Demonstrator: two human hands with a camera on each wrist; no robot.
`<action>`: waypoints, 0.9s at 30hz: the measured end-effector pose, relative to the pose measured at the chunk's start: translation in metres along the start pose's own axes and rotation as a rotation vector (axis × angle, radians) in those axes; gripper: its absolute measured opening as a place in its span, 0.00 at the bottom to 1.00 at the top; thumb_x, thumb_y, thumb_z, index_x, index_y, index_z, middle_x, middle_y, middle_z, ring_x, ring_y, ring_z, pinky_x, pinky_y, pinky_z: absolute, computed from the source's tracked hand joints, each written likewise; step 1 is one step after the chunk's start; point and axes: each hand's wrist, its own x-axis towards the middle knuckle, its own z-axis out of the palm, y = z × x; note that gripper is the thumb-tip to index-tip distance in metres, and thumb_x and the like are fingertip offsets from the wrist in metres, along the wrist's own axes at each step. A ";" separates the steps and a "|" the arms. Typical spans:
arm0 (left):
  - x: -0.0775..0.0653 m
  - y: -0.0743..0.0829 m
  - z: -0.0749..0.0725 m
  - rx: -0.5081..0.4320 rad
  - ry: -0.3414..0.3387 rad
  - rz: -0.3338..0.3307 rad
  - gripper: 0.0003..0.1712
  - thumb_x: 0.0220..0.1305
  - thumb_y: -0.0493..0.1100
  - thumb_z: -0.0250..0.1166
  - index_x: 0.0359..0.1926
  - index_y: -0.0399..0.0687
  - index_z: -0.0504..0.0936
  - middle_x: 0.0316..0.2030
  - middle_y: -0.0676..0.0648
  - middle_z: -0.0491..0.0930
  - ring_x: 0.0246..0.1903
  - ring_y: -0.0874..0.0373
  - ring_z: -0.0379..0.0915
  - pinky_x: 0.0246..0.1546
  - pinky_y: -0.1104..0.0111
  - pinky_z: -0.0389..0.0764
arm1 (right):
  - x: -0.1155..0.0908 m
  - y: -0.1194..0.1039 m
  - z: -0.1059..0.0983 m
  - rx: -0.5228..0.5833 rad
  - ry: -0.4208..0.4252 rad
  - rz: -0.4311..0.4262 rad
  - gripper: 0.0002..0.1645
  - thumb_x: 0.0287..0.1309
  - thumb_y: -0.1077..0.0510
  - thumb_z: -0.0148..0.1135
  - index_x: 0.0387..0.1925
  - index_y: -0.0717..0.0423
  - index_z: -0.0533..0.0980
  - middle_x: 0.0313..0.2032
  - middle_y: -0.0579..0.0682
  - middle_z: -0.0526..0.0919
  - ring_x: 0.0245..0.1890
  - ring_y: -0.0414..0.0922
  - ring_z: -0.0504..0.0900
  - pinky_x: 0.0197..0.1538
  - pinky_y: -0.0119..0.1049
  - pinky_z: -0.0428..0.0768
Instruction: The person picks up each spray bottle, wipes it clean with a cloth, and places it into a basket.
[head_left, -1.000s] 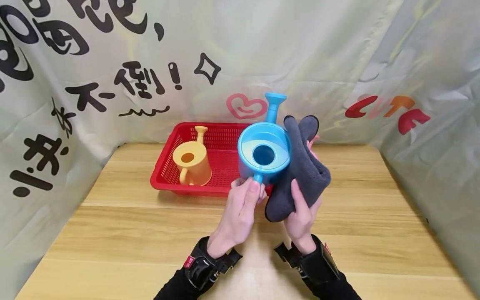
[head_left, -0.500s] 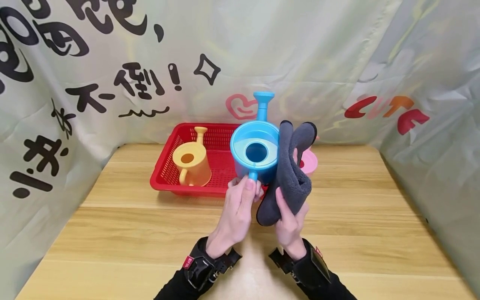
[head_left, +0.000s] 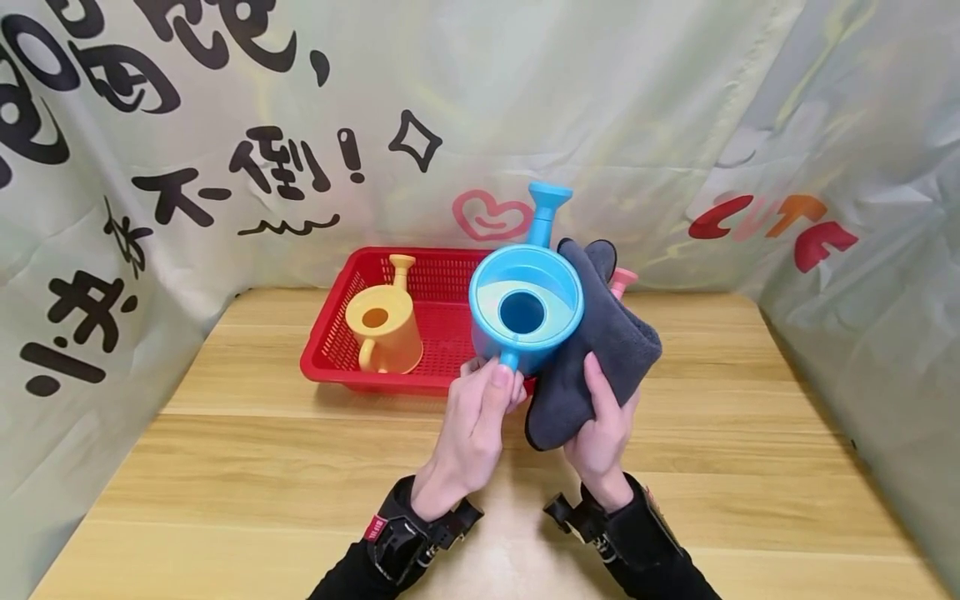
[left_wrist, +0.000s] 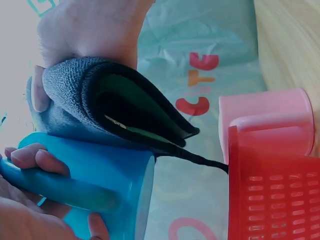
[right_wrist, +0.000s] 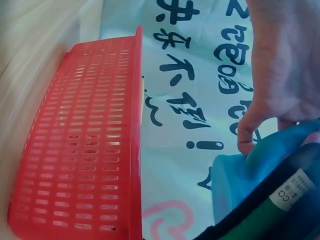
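Observation:
My left hand (head_left: 468,437) grips the handle of a blue watering can (head_left: 487,292), raised over the right part of a red basket (head_left: 442,321). Against the can's right side, my right hand (head_left: 602,437) holds a folded dark grey cloth (head_left: 573,387), thumb on the near face. Seen from the left wrist, the cloth (left_wrist: 65,115) has a black edge and a green inside, and lies along the can's wall (left_wrist: 100,160). The right wrist view shows a white label (right_wrist: 292,190) on the cloth's green side.
In the basket's left part stands a yellow watering can (head_left: 397,333). A pink watering can (left_wrist: 270,117) stands to the right of the basket, mostly hidden behind the cloth in the head view. A printed curtain (head_left: 637,108) encloses the wooden table (head_left: 300,483).
Right hand and cloth shifted left, then back right along the can's side. The blue can swung slightly left and back with them. The pink can showed more half a second ago.

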 end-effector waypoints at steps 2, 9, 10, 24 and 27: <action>0.000 0.000 0.000 0.014 0.004 0.031 0.20 0.79 0.41 0.43 0.26 0.45 0.67 0.19 0.47 0.67 0.26 0.61 0.67 0.45 0.64 0.65 | 0.001 -0.001 -0.002 0.010 -0.007 0.055 0.13 0.74 0.61 0.47 0.55 0.55 0.70 0.47 0.46 0.78 0.45 0.39 0.80 0.50 0.31 0.80; -0.001 -0.001 -0.001 0.042 0.038 0.129 0.18 0.77 0.37 0.44 0.26 0.43 0.67 0.20 0.48 0.67 0.24 0.60 0.66 0.46 0.61 0.66 | 0.005 -0.003 -0.004 0.060 -0.048 0.160 0.15 0.76 0.58 0.45 0.60 0.54 0.65 0.50 0.48 0.76 0.49 0.40 0.79 0.54 0.32 0.80; -0.001 0.000 -0.001 0.040 0.044 0.136 0.18 0.77 0.37 0.44 0.26 0.43 0.66 0.20 0.48 0.67 0.24 0.60 0.66 0.46 0.61 0.66 | 0.005 -0.003 -0.004 0.059 -0.046 0.171 0.15 0.76 0.58 0.45 0.60 0.54 0.65 0.50 0.48 0.77 0.49 0.40 0.79 0.54 0.32 0.80; 0.000 0.002 0.000 -0.020 0.073 0.169 0.20 0.79 0.40 0.41 0.25 0.43 0.65 0.20 0.47 0.65 0.24 0.59 0.66 0.45 0.60 0.66 | 0.004 -0.001 -0.005 -0.009 -0.040 0.214 0.17 0.76 0.57 0.45 0.62 0.52 0.64 0.50 0.46 0.76 0.49 0.40 0.77 0.54 0.34 0.79; 0.000 0.002 0.000 -0.051 0.041 0.136 0.19 0.80 0.39 0.41 0.27 0.42 0.66 0.20 0.46 0.65 0.24 0.58 0.65 0.40 0.65 0.68 | 0.001 -0.003 -0.003 -0.012 -0.048 0.170 0.18 0.76 0.58 0.45 0.63 0.54 0.65 0.51 0.47 0.76 0.49 0.41 0.78 0.53 0.34 0.80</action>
